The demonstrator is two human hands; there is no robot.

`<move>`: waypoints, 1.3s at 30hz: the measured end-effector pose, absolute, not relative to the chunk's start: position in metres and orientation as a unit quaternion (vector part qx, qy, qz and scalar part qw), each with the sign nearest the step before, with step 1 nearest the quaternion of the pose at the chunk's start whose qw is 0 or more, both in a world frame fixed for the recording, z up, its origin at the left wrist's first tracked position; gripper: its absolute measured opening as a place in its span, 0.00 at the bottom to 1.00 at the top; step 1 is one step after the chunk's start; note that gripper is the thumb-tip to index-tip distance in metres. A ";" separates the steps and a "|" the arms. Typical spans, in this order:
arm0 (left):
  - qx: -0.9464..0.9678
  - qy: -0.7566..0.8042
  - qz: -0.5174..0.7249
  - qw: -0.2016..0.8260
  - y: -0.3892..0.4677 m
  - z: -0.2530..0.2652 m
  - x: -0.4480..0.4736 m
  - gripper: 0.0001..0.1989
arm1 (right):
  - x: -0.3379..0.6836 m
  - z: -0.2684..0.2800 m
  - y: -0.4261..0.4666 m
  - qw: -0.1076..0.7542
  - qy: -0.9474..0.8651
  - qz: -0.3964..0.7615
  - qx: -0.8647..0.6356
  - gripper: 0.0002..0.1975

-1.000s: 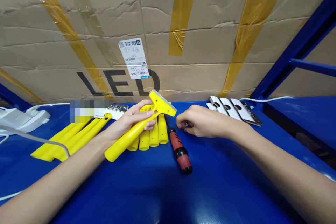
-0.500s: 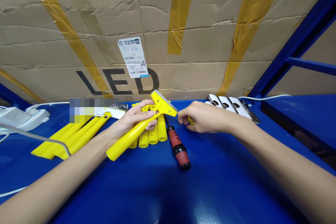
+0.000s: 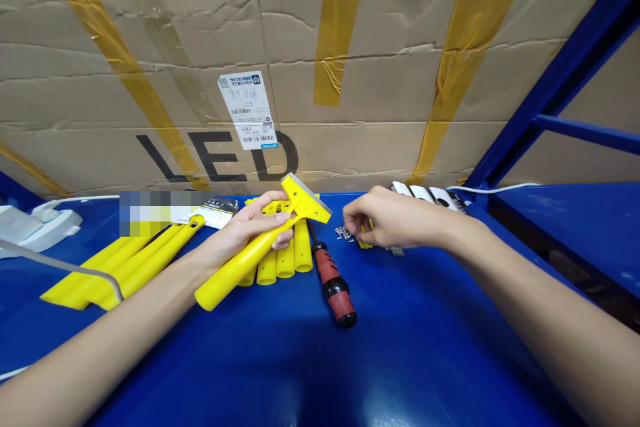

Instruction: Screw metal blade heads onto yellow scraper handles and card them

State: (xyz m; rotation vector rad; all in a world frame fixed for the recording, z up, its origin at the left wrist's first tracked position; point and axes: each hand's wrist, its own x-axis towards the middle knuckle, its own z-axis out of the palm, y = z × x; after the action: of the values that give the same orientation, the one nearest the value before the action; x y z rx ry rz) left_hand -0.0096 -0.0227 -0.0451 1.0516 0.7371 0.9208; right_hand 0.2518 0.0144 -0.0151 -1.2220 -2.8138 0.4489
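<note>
My left hand (image 3: 260, 227) is wrapped round the neck of a yellow scraper (image 3: 245, 260), its blade head tilted up to the right and its hollow handle pointing down left. My right hand (image 3: 377, 219) is bent down with fingers pinched together, beside a small pile of silver screws (image 3: 343, 233). Whatever lies between those fingertips is hidden. Small yellow parts (image 3: 367, 242) show just under the fingers. Behind the left hand, several more yellow scraper handles (image 3: 303, 247) lie in a row. A red and black screwdriver (image 3: 334, 283) rests between the hands.
Packaged yellow scrapers (image 3: 135, 260) lie at the left, near a white power strip (image 3: 40, 230) and a grey cable. White cards (image 3: 421, 193) sit behind my right hand. A large taped cardboard box (image 3: 390, 80) stands along the back of the blue shelf (image 3: 300, 367).
My right hand has lifted and turned slightly, uncovering the screws and yellow parts beneath it. The left hand keeps its hold on the scraper. The whole view has shifted a little.
</note>
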 end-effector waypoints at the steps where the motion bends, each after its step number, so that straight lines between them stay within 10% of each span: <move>1: 0.475 0.331 0.410 0.704 -0.022 -0.046 -0.010 0.16 | 0.250 -0.018 0.014 0.020 -0.909 0.148 -0.388 0.08; 18: 0.487 0.323 0.398 0.707 -0.025 -0.043 -0.008 0.17 | 0.248 -0.026 0.013 0.018 -0.909 0.173 -0.379 0.12; 29: 0.489 0.334 0.396 0.702 -0.025 -0.043 -0.007 0.17 | 0.244 -0.011 0.013 0.295 -0.845 0.277 -0.348 0.04; 39: 0.501 0.328 0.377 0.707 -0.027 -0.042 -0.007 0.17 | 0.237 -0.017 0.009 0.324 -0.796 0.379 -0.342 0.03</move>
State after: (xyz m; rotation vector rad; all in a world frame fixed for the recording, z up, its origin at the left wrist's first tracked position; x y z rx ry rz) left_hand -0.0066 -0.0266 -0.0423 1.1139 0.7279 0.8368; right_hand 0.2375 0.0093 -0.0168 -0.8967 -2.0887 0.9935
